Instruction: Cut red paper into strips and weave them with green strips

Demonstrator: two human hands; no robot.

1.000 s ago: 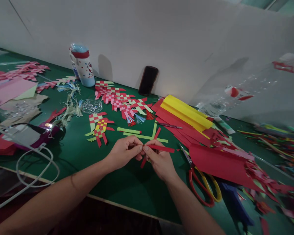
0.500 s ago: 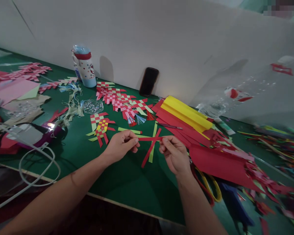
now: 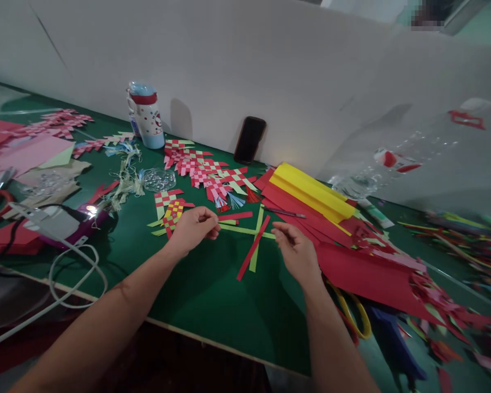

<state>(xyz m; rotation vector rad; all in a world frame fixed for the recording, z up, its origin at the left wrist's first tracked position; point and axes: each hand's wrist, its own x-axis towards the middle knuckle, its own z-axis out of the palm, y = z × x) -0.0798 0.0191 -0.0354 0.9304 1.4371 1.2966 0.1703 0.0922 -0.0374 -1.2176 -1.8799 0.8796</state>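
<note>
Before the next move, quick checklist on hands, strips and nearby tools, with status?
1. Red strip gripped by left hand: cannot tell; its end is at the fingertips.
2. Right hand off the long green strip: cannot tell; fingertips at its end.
3. Diagonal red strip free of both hands: ok.
4. Right-side scissors fully visible: not ok; partly hidden behind the right forearm.
5. Phone away from both hands: ok, leaning against the wall.

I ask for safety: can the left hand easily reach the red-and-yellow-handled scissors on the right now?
Probably not easily: the right forearm stands between the left hand and the scissors, hiding part of them.
</note>
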